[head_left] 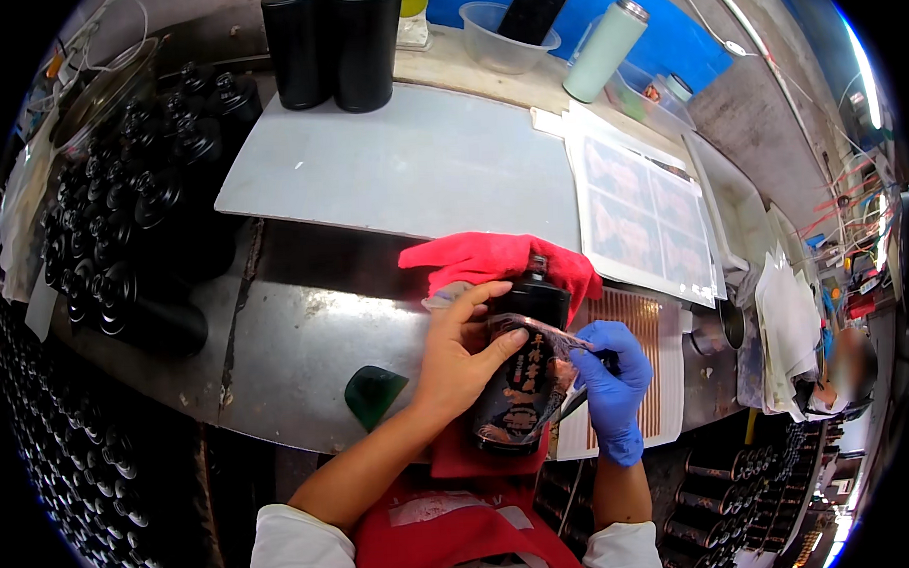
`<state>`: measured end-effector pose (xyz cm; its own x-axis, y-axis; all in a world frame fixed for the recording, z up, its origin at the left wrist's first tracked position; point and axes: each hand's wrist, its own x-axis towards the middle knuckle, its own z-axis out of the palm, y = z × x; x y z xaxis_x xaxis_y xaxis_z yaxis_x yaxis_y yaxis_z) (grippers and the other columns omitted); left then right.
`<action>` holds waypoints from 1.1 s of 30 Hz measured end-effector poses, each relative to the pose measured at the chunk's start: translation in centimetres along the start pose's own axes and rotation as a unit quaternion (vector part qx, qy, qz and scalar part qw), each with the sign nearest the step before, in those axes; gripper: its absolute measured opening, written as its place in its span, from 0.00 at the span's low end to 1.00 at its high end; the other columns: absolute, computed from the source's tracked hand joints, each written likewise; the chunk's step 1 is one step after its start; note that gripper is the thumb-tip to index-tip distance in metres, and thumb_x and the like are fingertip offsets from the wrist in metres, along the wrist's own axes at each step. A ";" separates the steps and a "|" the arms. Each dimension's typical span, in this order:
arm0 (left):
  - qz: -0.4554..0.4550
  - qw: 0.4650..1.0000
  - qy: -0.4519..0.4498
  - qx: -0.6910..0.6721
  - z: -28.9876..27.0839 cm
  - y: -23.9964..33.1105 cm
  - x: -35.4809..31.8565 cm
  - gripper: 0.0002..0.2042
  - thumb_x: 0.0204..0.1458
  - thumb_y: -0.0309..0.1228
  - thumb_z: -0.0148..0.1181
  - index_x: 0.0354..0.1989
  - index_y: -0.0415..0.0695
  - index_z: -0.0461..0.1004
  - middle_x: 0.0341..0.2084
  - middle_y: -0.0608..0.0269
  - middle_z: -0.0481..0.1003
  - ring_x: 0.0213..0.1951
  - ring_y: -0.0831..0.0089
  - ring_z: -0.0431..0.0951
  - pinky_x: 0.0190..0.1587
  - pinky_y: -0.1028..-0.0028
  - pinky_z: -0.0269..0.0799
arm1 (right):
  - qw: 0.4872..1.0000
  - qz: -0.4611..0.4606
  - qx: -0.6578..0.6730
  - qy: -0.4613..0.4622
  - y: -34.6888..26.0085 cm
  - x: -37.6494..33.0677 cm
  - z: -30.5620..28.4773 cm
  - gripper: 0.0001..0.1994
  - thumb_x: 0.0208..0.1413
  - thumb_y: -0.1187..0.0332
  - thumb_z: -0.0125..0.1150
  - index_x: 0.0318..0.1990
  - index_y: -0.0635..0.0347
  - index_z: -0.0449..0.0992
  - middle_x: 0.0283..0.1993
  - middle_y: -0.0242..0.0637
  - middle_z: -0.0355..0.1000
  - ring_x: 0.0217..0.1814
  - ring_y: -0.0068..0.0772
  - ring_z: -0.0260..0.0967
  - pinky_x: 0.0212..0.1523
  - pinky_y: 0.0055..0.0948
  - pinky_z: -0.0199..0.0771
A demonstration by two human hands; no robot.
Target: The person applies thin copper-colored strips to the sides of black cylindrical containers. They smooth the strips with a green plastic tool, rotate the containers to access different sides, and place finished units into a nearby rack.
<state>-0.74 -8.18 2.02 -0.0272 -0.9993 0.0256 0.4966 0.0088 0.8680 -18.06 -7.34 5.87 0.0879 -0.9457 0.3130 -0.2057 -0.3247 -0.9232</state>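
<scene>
Dark bottles (137,210): crowded together along the left side of the frame.
Black containers (366,52): paired side by side at the top, left of centre.
Green flat piece (375,394): lying loose on the metal bench top (316,334), lower left of centre.
Left hand (457,364): bare, gripping a black bottle (501,413) from its left, thumb pressed on the front.
Red cloth (473,251): bunched behind the bottle's neck, near the centre.
Bottle's place: just below and right of centre, neck toward the top edge, base toward the bottom.
Clear film (551,331): printed, partly across the bottle's front, reaching rightward.
Right hand (613,384): blue-gloved, fingertips pinched on the film; dark item beside them, too hidden to identify.
Striped sheet (639,338): flat, right of centre, partly behind the glove.
Printed sheets (652,217): flat, upper right of centre.
</scene>
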 end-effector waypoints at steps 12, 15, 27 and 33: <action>-0.065 0.997 -0.027 -0.011 -1.2 0.7 0.8 0.09 0.48 0.23 0.61 0.38 0.39 0.71 0.30 0.66 0.74 0.32 0.82 0.73 0.32 0.81 0.70 | 0.947 0.289 0.138 -0.013 -0.3 1.8 -1.7 0.11 0.53 0.71 0.58 0.43 0.66 0.71 0.22 0.24 0.67 0.20 0.11 0.60 0.22 0.13 0.60; -0.095 0.995 -0.013 -0.025 -1.4 0.7 1.0 0.09 0.48 0.23 0.60 0.38 0.39 0.71 0.29 0.68 0.73 0.30 0.82 0.72 0.32 0.80 0.69 | 0.952 0.304 0.039 -0.012 -1.0 2.4 -0.6 0.10 0.51 0.72 0.61 0.40 0.65 0.72 0.23 0.24 0.68 0.21 0.11 0.61 0.21 0.13 0.60; -0.083 0.994 0.066 -0.031 -0.1 0.6 1.5 0.03 0.49 0.23 0.61 0.31 0.39 0.73 0.28 0.69 0.71 0.29 0.83 0.69 0.32 0.83 0.65 | 0.949 0.303 0.054 0.065 -0.1 3.4 0.4 0.05 0.49 0.71 0.64 0.31 0.62 0.74 0.22 0.24 0.67 0.20 0.10 0.59 0.19 0.12 0.55; -0.051 0.995 0.084 -0.021 0.1 0.1 1.6 0.04 0.49 0.23 0.60 0.31 0.39 0.72 0.29 0.68 0.71 0.31 0.83 0.69 0.35 0.82 0.65 | 0.949 0.304 0.043 0.075 0.0 3.3 0.5 0.05 0.48 0.71 0.64 0.30 0.62 0.74 0.22 0.24 0.67 0.21 0.10 0.59 0.20 0.13 0.55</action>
<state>-0.82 -9.75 2.16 0.0643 -0.9871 -0.1467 0.5339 -0.0902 0.8407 -17.32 -10.51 6.78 -0.1620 -0.9515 -0.2615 -0.0937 0.2787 -0.9558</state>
